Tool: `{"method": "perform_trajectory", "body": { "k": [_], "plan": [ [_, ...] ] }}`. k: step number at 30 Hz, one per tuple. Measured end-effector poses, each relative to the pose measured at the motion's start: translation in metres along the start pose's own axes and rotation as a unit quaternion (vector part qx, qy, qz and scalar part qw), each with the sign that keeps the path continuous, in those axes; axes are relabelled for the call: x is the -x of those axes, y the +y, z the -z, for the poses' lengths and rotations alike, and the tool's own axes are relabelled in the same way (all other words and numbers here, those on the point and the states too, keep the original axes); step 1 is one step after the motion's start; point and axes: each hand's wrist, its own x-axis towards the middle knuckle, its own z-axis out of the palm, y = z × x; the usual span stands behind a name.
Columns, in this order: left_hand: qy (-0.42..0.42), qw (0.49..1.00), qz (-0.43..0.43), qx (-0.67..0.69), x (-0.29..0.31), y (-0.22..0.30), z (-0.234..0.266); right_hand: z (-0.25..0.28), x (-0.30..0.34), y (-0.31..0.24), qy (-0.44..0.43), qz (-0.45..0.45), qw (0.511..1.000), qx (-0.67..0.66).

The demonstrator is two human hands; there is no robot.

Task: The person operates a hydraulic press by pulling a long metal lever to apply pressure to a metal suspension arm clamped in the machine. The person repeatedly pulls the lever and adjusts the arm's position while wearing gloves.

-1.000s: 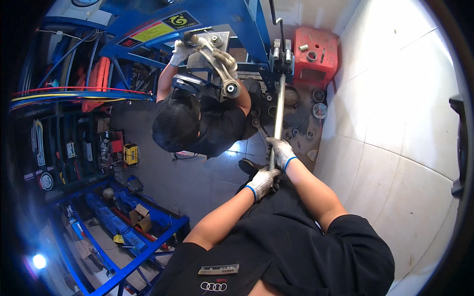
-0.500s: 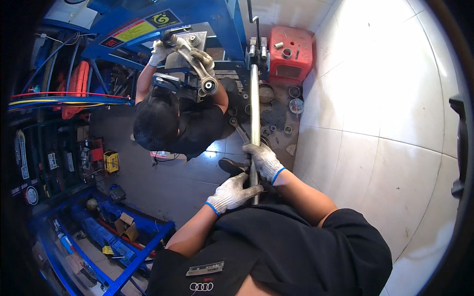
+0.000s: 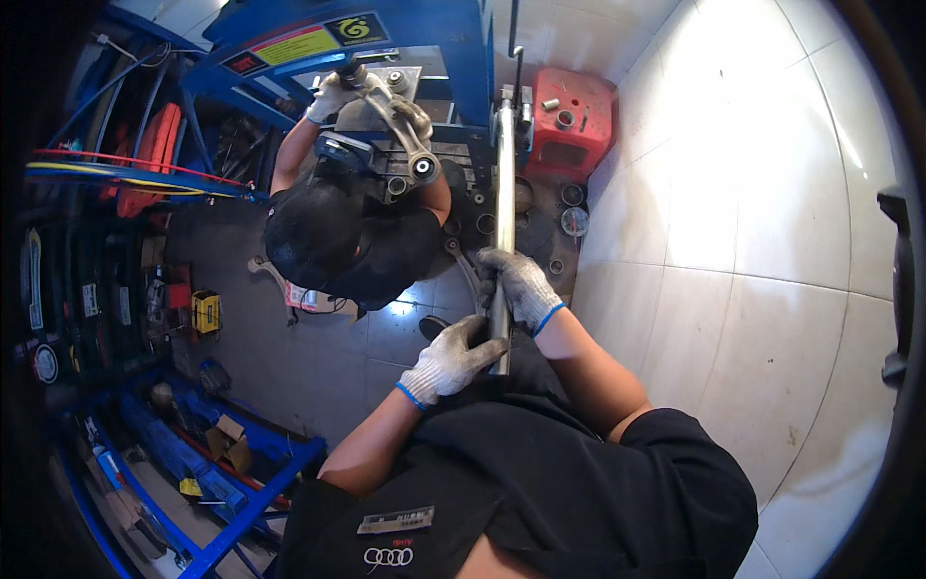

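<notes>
A long, shiny metal pipe (image 3: 504,203) runs from a fitting on the blue press frame (image 3: 424,43) toward my body. Wrapped around its near part is my right hand (image 3: 523,288), in a grey-white work glove. My left hand (image 3: 449,361), gloved the same way, grips the pipe lower down by its near end; some fingers are hidden. At the press, a co-worker in dark clothes (image 3: 352,241) holds a metal suspension control arm (image 3: 394,124) with both gloved hands, over a metal plate (image 3: 397,81).
A red plastic stool (image 3: 571,145) with small metal rings on it stands beside the press, against the tiled wall. Rings and round parts lie on the floor near it. Another control arm (image 3: 463,261) lies by the pipe. A blue rack (image 3: 241,521) with tools and boxes fills the lower left.
Both my hands and the near end of the pipe have shifted slightly away from my body. The co-worker still holds the control arm at the press. The view has moved a little.
</notes>
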Motion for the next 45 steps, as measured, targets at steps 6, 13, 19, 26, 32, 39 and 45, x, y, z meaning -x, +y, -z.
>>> {"method": "perform_trajectory", "body": {
  "k": [6,13,19,26,32,39,45],
  "plan": [
    [0.058,0.973,-0.171,0.142,-0.005,-0.019,0.002,-0.031,0.012,-0.054,0.016,0.035,0.999,0.018],
    [0.002,0.840,-0.188,0.510,0.013,-0.014,0.016,-0.047,0.061,-0.084,-0.136,0.032,0.980,-0.143],
    [0.114,0.921,-0.108,0.357,0.007,-0.037,0.022,-0.034,0.005,0.001,0.110,0.056,0.954,0.272],
    [0.165,0.962,-0.044,0.212,0.015,-0.072,0.014,0.030,-0.111,0.111,0.199,0.089,0.876,0.431],
    [0.210,0.969,0.036,0.125,0.027,-0.093,0.016,0.019,-0.131,0.112,0.131,-0.037,0.905,0.402],
    [0.326,0.895,-0.016,0.303,0.025,-0.120,0.027,-0.045,0.042,-0.019,-0.119,0.031,0.988,-0.089],
    [0.140,0.823,-0.067,0.547,0.007,-0.066,0.028,-0.041,0.064,-0.053,-0.122,-0.024,0.990,-0.069]
  ]
}}
